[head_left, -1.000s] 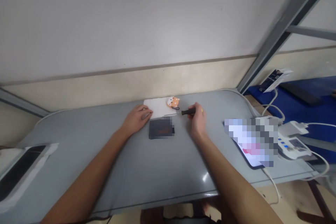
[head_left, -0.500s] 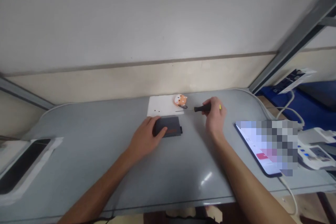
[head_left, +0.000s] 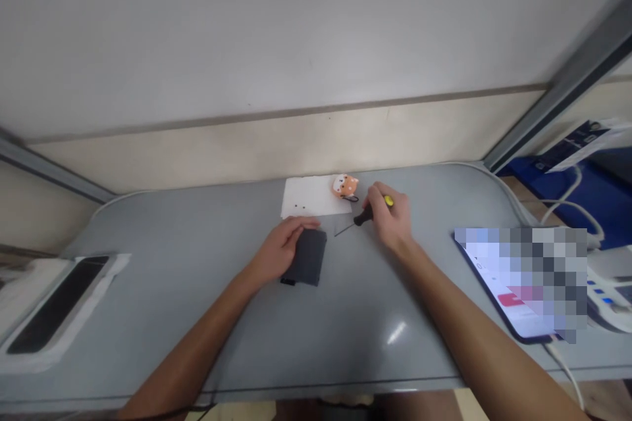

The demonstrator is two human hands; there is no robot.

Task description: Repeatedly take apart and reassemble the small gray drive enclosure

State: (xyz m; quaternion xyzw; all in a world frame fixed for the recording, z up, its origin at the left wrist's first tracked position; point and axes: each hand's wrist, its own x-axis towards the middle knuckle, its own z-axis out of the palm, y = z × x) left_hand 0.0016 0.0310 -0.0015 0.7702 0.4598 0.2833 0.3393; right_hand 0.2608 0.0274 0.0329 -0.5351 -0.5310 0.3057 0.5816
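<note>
My left hand (head_left: pixel 279 251) grips the left and far sides of a flat dark grey box (head_left: pixel 309 260), tilted at an angle just above or on the table. A small black part sticks out at its near left corner. In my right hand (head_left: pixel 390 214) is a screwdriver (head_left: pixel 364 215) with a black handle and a yellow end; its thin shaft points left and down, the tip a little right of the box. Behind the box lies a white sheet of paper (head_left: pixel 316 194) with two tiny dark bits on it, likely screws. An orange and white animal-faced case (head_left: pixel 344 186) rests on the paper's right end.
A lit tablet or phone (head_left: pixel 513 289), partly blurred out, lies at the right beside a white power strip (head_left: pixel 612 293) and cables. On the left is a black-screened device (head_left: pixel 59 306) on white material. A wall panel (head_left: pixel 247 151) rises behind the grey table (head_left: pixel 197 230).
The dark box has been turned, and its protruding black part now points toward me at the lower left. My right hand has brought the screwdriver closer, its shaft angled down.
</note>
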